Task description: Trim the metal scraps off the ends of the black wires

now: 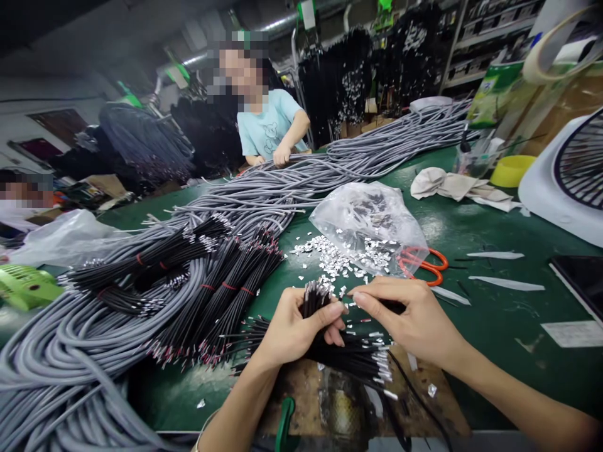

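Note:
My left hand is closed around a bunch of short black wires with bare metal ends pointing up. My right hand is closed in a pinch just right of that bunch, thumb and forefinger together near the wire tips; what it pinches is too small to name. More black wires with metal tips lie under both hands on a worn wooden board. Small silver terminals are scattered on the green table just beyond my hands.
A clear plastic bag of terminals and orange-handled scissors lie ahead. Bundled black wires and long grey cables fill the left. A white fan stands right. Another person handles grey cables across the table.

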The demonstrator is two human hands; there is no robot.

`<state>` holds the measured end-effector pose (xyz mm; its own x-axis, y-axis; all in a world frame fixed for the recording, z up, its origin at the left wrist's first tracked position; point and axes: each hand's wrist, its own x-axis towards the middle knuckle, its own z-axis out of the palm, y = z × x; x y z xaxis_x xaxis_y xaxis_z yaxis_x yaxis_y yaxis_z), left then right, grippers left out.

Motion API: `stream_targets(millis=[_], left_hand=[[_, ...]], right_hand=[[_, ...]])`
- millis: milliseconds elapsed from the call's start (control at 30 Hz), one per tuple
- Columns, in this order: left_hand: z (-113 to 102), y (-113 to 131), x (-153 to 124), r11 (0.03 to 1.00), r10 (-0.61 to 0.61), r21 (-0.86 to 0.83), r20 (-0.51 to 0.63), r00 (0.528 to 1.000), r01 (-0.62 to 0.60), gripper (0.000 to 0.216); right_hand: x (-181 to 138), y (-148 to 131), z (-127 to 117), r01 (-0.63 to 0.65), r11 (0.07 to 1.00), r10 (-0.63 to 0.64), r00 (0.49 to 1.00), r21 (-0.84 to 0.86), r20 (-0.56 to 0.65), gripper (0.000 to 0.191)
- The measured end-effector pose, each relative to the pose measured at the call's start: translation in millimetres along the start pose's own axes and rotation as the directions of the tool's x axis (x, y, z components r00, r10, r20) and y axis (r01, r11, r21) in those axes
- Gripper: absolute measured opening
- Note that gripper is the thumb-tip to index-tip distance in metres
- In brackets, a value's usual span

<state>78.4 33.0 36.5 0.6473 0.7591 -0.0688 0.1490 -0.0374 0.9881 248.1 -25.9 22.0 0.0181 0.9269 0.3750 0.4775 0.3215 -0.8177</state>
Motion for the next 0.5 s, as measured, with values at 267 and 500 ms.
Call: stream_targets(millis=[267,500], left_hand=[[-0.6,2.9,-4.0,0.989,-0.021,-0.141,0.123,0.992,0.038,0.022],[7.5,6.2,-2.1,0.991,-0.108,-0.069,0.102,0.989,0.116,0.026]], right_hand=[[2.6,-1.0,0.6,0.062,0.983,-0.06,0.998,0.17,-0.02,0.012],[-2.8,1.4,4.6,0.212,0.977,-0.212,0.977,0.023,-0.008,0.024]])
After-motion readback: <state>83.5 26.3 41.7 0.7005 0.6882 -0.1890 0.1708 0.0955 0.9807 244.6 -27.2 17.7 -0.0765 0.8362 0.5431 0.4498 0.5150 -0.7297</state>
